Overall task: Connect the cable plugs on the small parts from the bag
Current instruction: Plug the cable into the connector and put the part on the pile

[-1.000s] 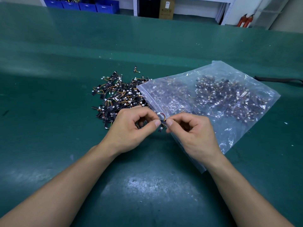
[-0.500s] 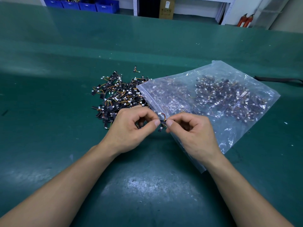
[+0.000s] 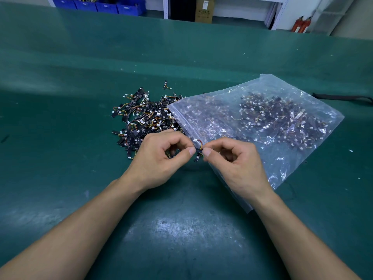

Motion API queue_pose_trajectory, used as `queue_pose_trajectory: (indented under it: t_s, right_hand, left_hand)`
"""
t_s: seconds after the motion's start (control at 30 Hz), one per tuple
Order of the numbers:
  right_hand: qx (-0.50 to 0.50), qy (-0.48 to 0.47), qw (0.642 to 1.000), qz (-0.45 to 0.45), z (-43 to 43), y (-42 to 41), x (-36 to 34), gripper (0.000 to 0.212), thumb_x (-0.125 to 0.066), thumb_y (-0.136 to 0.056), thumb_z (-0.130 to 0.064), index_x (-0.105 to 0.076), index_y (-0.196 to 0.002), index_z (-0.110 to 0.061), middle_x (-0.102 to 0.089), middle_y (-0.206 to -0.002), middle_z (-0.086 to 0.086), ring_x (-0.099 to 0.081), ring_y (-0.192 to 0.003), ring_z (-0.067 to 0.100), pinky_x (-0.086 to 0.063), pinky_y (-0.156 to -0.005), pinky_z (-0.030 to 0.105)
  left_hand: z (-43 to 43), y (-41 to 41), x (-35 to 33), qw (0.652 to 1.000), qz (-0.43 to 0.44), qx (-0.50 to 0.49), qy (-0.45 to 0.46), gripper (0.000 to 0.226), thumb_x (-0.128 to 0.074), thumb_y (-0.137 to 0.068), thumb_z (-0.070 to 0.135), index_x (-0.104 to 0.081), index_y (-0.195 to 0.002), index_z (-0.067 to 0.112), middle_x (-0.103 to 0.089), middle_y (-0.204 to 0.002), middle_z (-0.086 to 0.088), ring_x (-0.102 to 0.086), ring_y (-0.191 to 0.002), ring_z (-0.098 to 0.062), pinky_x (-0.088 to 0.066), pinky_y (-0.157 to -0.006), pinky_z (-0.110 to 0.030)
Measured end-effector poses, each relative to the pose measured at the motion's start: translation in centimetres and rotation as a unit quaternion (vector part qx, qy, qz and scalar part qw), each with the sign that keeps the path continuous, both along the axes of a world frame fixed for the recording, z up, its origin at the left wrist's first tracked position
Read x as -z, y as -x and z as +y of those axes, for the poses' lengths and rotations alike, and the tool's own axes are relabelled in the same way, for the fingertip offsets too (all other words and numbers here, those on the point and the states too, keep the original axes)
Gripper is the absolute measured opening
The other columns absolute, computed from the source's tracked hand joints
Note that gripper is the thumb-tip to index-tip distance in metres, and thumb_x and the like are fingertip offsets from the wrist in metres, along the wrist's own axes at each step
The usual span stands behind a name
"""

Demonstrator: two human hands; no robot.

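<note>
One small black part (image 3: 198, 150) with coloured wires and a white plug is pinched between my left hand (image 3: 161, 158) and my right hand (image 3: 234, 162), thumb tips almost meeting, just above the green mat. Its white plug sticks up between the fingertips. Behind my left hand lies a loose pile of small parts (image 3: 143, 118), black strips with orange and yellow wires and white plugs. To the right, a clear plastic bag (image 3: 262, 122) lies flat, holding several more such parts. My right wrist rests over the bag's near edge.
The green mat (image 3: 60, 158) covers the whole table. A black strap (image 3: 343, 97) lies at the far right edge. Beyond the table stand blue bins (image 3: 105, 5), a cardboard box (image 3: 204, 10) and red fire extinguishers (image 3: 301, 24).
Hardly anything differs; both hands stay pinched on the same small part, with only slight finger shifts at the plug.
</note>
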State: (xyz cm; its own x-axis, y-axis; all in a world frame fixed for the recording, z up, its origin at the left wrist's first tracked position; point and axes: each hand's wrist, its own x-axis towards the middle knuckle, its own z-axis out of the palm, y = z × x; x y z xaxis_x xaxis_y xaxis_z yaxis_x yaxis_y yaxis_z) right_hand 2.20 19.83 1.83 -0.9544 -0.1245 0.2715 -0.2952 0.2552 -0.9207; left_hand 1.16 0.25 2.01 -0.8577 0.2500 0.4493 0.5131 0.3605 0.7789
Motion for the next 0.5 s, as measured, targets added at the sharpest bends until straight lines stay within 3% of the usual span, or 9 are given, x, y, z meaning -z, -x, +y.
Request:
queue_pose_trajectory:
  t_s: [0.13,0.27,0.5]
  right_hand:
    - [-0.005,-0.013,1.000,0.008,-0.02,-0.06,-0.13,0.011,-0.069,-0.083,-0.038,-0.075,-0.080,-0.029,-0.071,-0.069,-0.008,-0.054,-0.059,0.029,-0.044,-0.055,0.032]
    - [0.003,-0.020,1.000,0.011,-0.03,-0.13,-0.26,0.013,-0.069,-0.086,-0.025,-0.074,-0.075,-0.027,-0.070,-0.066,-0.013,-0.047,-0.054,0.010,-0.040,-0.054,0.018]
    - [0.004,-0.016,1.000,0.006,-0.11,-0.21,-0.46,0.011,-0.070,-0.086,-0.026,-0.074,-0.076,-0.026,-0.071,-0.068,-0.010,-0.055,-0.061,0.031,-0.046,-0.057,0.036]
  left_hand:
    - [0.02,0.00,0.09,1.000,-0.004,0.001,-0.001,0.011,-0.064,-0.086,0.030,-0.069,-0.079,0.024,-0.064,-0.074,0.008,-0.055,-0.065,-0.009,-0.042,-0.063,-0.016]
    - [0.02,-0.03,-0.03,1.000,-0.004,0.003,-0.004,0.007,-0.064,-0.086,0.033,-0.068,-0.081,0.028,-0.064,-0.075,0.008,-0.056,-0.066,-0.009,-0.042,-0.064,-0.017]
    - [-0.04,-0.07,-0.02,1.000,-0.003,-0.004,-0.005,0.012,-0.064,-0.085,0.032,-0.068,-0.080,0.022,-0.066,-0.074,0.005,-0.057,-0.066,-0.010,-0.043,-0.064,-0.018]
